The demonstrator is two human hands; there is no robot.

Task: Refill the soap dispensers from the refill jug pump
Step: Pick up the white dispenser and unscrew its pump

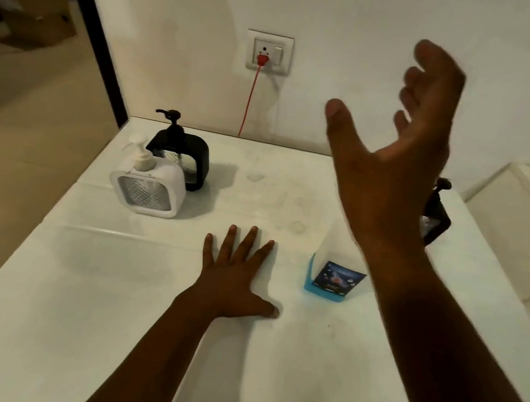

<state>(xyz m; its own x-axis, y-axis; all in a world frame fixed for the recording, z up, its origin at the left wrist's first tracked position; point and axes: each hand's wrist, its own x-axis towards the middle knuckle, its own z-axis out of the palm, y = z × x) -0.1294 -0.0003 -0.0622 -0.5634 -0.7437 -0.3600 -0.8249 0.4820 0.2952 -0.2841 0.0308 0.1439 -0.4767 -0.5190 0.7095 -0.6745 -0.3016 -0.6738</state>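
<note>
1. Left hand (236,270) lay flat on the white table (66,277), fingers straight and spread, holding nothing.
2. Right hand (391,149) hung raised well above the table, fingers loosely curved and apart, empty; blurred at the fingertips.
3. Refill jug (331,274) stood near, right of the left hand and apart from it; only its blue base and dark label showed, with the top and pump hidden behind the right forearm.
4. White dispenser (149,187) stood at far left with its pump on; black dispenser (183,155) stood just behind it, touching or nearly so, cannot tell which.
5. Third dark dispenser (437,217) stood at far right, mostly hidden by the right wrist.
6. Red cable (250,100) ran from the wall socket (269,52) down behind the far table edge.
7. Judged as the start: no dispenser opened yet, nothing filled.
8. Advised for the step in hand:
   - bring one dispenser beside the jug and unscrew its pump;
   - steady the dispenser body with the left hand;
   - set its mouth directly under the jug spout;
   - press slow, full strokes with the right, watching the level through the clear window.
</note>
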